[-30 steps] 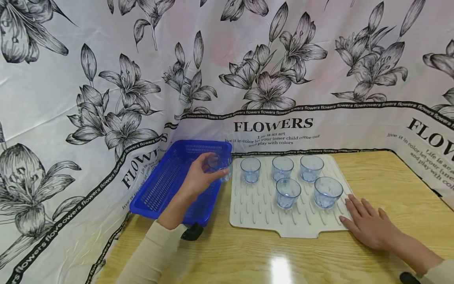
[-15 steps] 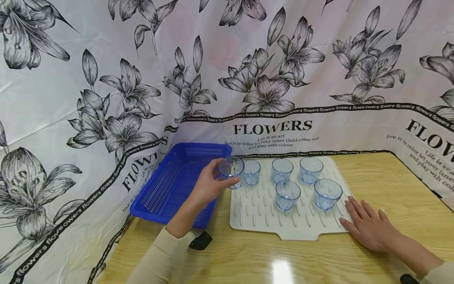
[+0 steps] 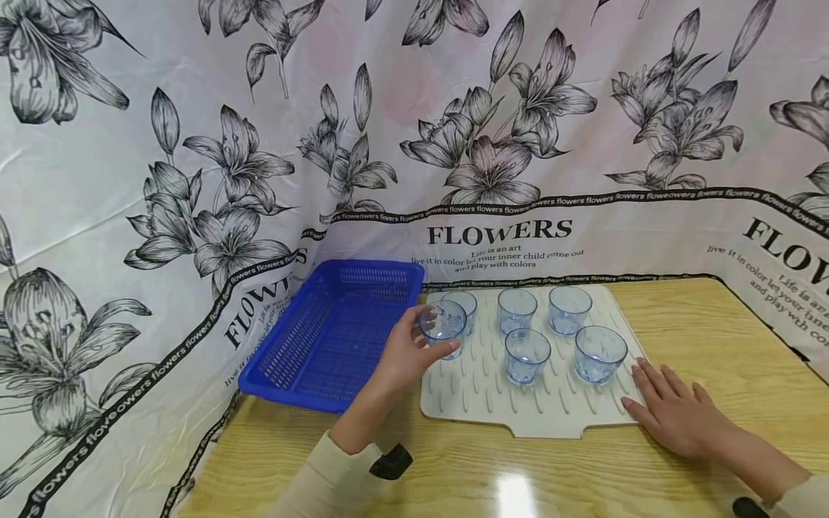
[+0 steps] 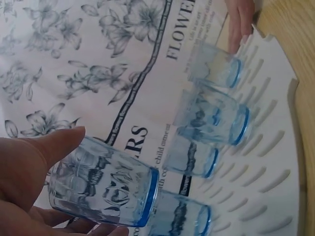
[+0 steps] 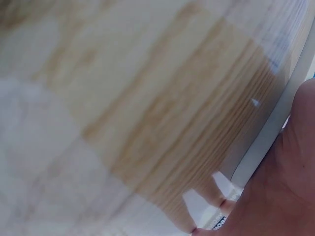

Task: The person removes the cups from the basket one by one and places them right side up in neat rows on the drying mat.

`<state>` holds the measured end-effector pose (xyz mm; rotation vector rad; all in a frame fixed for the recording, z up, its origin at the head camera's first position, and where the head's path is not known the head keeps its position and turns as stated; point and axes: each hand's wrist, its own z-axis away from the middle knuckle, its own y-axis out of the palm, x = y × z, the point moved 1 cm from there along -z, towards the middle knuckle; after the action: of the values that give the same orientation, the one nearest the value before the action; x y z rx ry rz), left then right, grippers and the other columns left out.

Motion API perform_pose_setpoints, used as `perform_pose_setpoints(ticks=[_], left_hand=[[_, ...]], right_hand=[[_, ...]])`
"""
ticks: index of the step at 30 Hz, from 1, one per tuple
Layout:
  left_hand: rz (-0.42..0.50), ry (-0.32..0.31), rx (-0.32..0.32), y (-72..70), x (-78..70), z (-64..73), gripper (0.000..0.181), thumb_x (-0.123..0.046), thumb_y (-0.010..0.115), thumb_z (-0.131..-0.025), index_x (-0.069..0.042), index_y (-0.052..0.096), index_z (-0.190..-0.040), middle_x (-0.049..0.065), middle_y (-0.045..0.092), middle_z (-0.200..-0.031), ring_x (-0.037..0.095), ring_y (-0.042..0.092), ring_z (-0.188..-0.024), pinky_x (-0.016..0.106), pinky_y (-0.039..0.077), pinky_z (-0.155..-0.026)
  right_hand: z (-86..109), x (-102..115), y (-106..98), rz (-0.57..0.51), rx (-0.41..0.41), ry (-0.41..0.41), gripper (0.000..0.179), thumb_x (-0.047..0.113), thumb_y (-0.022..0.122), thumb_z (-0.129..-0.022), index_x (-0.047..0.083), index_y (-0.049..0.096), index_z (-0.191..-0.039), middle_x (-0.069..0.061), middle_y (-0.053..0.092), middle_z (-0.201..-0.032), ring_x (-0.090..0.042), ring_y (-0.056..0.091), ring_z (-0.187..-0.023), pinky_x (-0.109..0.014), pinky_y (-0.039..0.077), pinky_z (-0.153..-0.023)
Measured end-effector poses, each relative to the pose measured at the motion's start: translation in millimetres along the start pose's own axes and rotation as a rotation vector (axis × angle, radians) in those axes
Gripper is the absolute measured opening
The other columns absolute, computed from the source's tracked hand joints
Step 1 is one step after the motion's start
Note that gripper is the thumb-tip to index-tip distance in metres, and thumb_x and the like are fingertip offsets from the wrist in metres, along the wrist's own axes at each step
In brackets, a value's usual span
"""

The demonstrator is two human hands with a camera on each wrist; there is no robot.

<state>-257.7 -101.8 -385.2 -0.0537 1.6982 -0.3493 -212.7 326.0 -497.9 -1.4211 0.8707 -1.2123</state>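
My left hand (image 3: 401,354) grips a clear, blue-tinted glass tumbler (image 3: 443,322) by its side, thumb across the front. The tumbler is over the left part of a white ribbed drying mat (image 3: 463,399) and overlaps another glass (image 3: 465,301) behind it. In the left wrist view, the held glass (image 4: 103,182) is tilted, with its blue base clear of the mat (image 4: 275,196). More matching glasses (image 3: 527,356) stand upright on the mat. At the mat's right edge, my right hand (image 3: 680,410) lies flat with fingers straight, its fingertips touching the border.
A blue perforated plastic basket (image 3: 350,327) stands left of the mat, with no glass in it. Both sit on a wood-grain table (image 3: 453,467). A white floral curtain (image 3: 363,144) hangs close behind and along the left side.
The left hand has carried the tumbler rightward from the basket's right rim to over the mat's left part. The right hand stays where it was.
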Motion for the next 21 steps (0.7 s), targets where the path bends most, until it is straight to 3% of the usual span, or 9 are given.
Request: perform_pose_setpoints(ticks=[9, 21], left_hand=[[0.045, -0.006, -0.003, 16.8, 16.1, -0.2, 0.079, -0.017, 0.083, -0.088, -0.003, 0.038, -0.153, 0.023, 0.046, -0.148, 0.040, 0.043, -0.143, 0.055, 0.038, -0.115], [0.065, -0.046, 0.005, 30.9, 41.1, -1.1, 0.077, -0.012, 0.083, -0.087, -0.002, 0.040, -0.151, 0.022, 0.046, -0.147, 0.043, 0.041, -0.143, 0.057, 0.034, -0.117]], right_hand=[[-0.7, 1, -3, -0.009, 0.032, 0.002, 0.078, 0.049, 0.038, -0.110, -0.014, 0.027, -0.154, -0.035, 0.019, -0.161, -0.064, 0.018, -0.141, -0.085, 0.013, -0.102], [1.6, 4, -2, -0.023, 0.038, 0.008, 0.079, 0.050, 0.038, -0.109, -0.014, 0.025, -0.154, -0.035, 0.018, -0.161, -0.064, 0.017, -0.141, -0.085, 0.012, -0.102]])
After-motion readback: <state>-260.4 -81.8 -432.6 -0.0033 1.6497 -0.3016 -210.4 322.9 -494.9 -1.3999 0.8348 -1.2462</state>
